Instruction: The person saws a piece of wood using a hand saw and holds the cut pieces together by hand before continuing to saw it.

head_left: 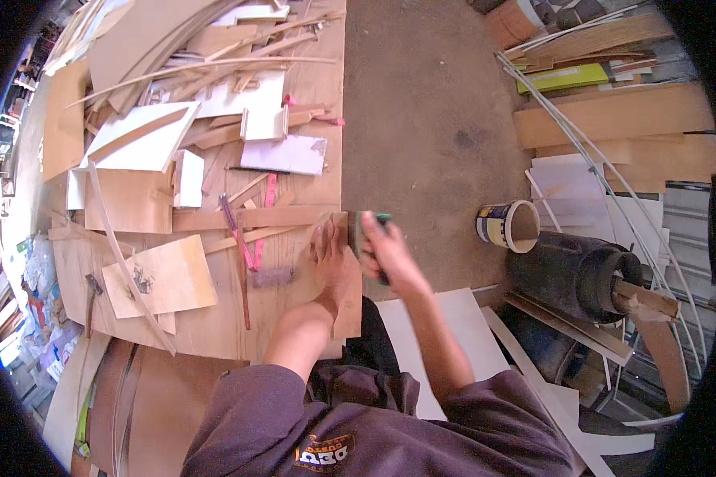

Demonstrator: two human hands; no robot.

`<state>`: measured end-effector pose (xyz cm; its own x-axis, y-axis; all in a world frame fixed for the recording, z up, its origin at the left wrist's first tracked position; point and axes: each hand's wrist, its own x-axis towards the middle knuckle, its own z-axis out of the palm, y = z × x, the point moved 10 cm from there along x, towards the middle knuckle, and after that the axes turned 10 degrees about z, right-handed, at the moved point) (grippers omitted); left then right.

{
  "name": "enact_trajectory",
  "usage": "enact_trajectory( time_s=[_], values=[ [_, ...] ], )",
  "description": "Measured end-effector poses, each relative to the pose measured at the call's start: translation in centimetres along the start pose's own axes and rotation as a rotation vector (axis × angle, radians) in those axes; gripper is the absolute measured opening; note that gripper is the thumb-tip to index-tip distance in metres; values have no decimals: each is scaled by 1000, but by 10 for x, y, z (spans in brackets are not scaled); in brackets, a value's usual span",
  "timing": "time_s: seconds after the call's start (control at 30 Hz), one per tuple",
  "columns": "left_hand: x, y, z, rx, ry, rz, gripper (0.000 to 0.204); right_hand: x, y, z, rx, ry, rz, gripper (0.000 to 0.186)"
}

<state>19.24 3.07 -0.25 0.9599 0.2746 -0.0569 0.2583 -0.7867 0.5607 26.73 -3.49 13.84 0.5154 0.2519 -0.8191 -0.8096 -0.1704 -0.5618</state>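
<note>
My left hand (328,262) lies spread on a pale wooden piece (345,314) at the bench's right edge, pressing on its surface. My right hand (390,254) grips a green-and-black handled tool (382,220), slightly blurred, beside that piece's edge; its working end is hard to make out. To the left of my hands lie narrow wood strips (264,215), pink and purple tools or markers (258,254) too unclear to name, and a square plywood offcut (167,278).
The wooden bench (79,294) carries many offcuts and white boards (135,135). Off its right side are the bare floor (422,111), an open bucket (501,226), a black cylinder (561,278), long bent rods (581,135), stacked boards (612,111) and a white sheet (426,334) below.
</note>
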Motion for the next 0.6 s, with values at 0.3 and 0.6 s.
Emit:
enact_trajectory(
  time_s=[0.3, 0.6],
  values=[
    [4, 16, -30, 38, -147, -55, 59, -9, 3, -1, 56, -30, 34, 41],
    [-4, -9, 9, 31, -69, -37, 62, 19, 18, -3, -41, 78, -42, 39]
  ],
)
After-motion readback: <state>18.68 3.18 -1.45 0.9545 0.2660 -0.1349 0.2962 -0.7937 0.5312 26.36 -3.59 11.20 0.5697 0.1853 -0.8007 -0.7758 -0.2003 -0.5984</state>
